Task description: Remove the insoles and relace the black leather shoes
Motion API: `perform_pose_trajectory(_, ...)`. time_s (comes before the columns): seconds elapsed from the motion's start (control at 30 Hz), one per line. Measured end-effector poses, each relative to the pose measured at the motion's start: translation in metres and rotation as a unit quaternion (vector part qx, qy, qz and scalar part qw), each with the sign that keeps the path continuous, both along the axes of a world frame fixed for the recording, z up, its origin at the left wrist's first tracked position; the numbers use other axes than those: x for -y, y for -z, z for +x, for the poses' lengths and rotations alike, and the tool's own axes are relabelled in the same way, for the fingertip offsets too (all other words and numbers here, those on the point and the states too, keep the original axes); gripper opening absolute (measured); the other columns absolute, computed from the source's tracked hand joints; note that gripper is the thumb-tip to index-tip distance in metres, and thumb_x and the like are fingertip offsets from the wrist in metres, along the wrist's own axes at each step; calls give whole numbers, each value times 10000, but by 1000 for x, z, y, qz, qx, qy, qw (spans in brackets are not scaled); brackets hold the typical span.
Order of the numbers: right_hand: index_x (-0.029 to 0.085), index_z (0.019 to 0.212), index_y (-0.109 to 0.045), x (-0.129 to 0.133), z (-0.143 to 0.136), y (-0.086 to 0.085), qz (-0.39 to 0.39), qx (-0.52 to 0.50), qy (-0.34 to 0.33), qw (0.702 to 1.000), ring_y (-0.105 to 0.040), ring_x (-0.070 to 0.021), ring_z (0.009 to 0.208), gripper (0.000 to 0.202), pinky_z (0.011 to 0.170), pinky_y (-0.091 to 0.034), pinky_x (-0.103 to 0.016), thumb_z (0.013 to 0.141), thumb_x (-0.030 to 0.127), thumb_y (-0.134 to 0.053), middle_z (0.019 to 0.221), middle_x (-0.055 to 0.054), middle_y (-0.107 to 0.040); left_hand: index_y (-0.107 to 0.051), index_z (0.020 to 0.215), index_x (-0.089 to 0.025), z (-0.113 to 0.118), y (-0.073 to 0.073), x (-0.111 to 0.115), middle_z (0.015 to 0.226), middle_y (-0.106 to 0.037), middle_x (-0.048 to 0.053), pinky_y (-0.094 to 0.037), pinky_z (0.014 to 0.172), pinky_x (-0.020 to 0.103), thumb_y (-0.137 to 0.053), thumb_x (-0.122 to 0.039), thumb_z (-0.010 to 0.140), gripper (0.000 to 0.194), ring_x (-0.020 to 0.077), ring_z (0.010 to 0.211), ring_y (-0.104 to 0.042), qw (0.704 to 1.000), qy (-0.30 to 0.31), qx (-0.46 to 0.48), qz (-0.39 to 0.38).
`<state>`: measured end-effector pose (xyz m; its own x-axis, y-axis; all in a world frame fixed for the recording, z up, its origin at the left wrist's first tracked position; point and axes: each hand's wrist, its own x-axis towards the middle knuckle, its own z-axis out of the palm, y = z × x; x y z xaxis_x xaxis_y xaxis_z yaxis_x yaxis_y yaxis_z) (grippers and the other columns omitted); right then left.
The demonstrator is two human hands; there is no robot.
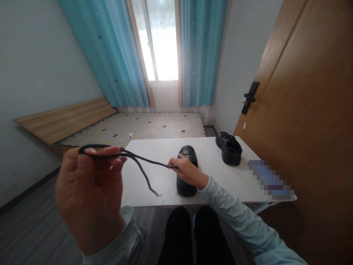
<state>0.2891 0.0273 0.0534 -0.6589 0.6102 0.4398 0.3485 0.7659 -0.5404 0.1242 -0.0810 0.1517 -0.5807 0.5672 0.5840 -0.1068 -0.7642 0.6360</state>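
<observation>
Raised at the left, my left hand (89,195) is closed on a black shoelace (143,159), which is doubled into a loop around its fingers. One loose end of the lace dangles over the table. My right hand (189,171) pinches the other stretch of the lace, above a black shoe (186,188) on the white table. That hand covers the middle of the shoe. Farther right on the same table stands a second black shoe (231,149), with lacing across its top.
The white table (154,147) is in front of my knees. A pixelated bluish item (268,178) lies at its right end. Beyond are a bed (154,125) with a small white object (130,135), blue curtains and a window. A wooden door (303,92) stands right.
</observation>
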Motion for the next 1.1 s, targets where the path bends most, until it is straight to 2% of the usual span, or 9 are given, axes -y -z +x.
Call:
perform_pose_trajectory(0.13, 176, 875, -557, 3, 7, -5, -129, -87, -53, 986, -618, -111, 609, 66, 641, -481, -240, 891, 235, -534, 696, 4, -662, -620, 770, -255, -20, 3, -11, 862, -715, -53, -603, 744, 274, -521, -209, 869, 148, 97, 720, -658, 998, -56, 20, -8)
perform_pose_trajectory(0.27, 166, 873, -589, 6, 10, -8, -213, -167, -45, 961, -604, -108, 577, 166, 589, -470, -232, 800, 302, -649, 664, 11, -642, -517, 758, -224, -35, 18, -35, 855, -717, -44, -588, 829, 359, -566, -165, 804, 90, 133, 799, -690, 991, -135, 10, 12)
perform_pose_trajectory(0.37, 153, 867, -624, 7, 8, -12, -272, -233, -50, 932, -614, -118, 610, 197, 598, -483, -253, 785, 329, -656, 732, -20, -669, -485, 794, -203, -34, 36, -49, 843, -704, -18, -560, 885, 397, -609, -187, 795, 126, 164, 909, -686, 982, -171, -82, 15)
perform_pose_trajectory(0.47, 155, 834, -681, 10, 5, -19, -230, -261, 1, 938, -596, -123, 668, 179, 630, -473, -263, 770, 323, -673, 775, -31, -661, -509, 927, -191, -21, 54, -52, 996, -704, 57, -559, 864, 381, -629, -266, 808, 185, 193, 965, -675, 959, -86, -262, -66)
perform_pose_trajectory(0.63, 181, 788, -734, 20, 0, -32, -139, -257, 67, 954, -511, -104, 614, 117, 595, -417, -251, 753, 287, -699, 683, -1, -617, -498, 1198, -229, 10, 71, -49, 1141, -671, 71, -543, 838, 305, -690, -339, 753, 497, 198, 991, -666, 861, 33, -472, -185)
perform_pose_trajectory(0.77, 160, 792, -722, 21, 4, -31, -181, -248, 66, 949, -548, -113, 584, 160, 572, -425, -254, 775, 312, -672, 681, -17, -673, -601, 1070, -226, 21, 74, -51, 904, -727, 3, -521, 725, 246, -533, -315, 859, 240, 159, 794, -690, 825, 81, -499, -253)
perform_pose_trajectory(0.9, 171, 943, -710, 13, 15, -22, -173, -220, 65, 958, -617, -140, 677, 218, 638, -468, -272, 792, 319, -655, 786, -38, -706, -661, 833, -195, 7, 72, -62, 683, -692, -9, -479, 634, 219, -443, -352, 885, 274, 134, 638, -650, 807, 84, -514, -276)
perform_pose_trajectory(1.03, 194, 975, -695, 8, 30, -9, -104, -168, 119, 973, -635, -164, 798, 192, 740, -489, -313, 819, 277, -620, 909, -50, -710, -667, 781, -181, -26, 64, -81, 636, -665, -3, -457, 597, 217, -451, -381, 862, 305, 130, 609, -626, 798, 39, -512, -314)
perform_pose_trajectory(1.1, 201, 955, -690, 7, 38, 0, -59, -141, 134, 979, -627, -189, 899, 167, 828, -484, -352, 815, 262, -623, 961, -58, -699, -658, 773, -168, -46, 60, -94, 611, -643, 0, -455, 576, 221, -466, -391, 852, 304, 133, 587, -617, 811, 0, -477, -338)
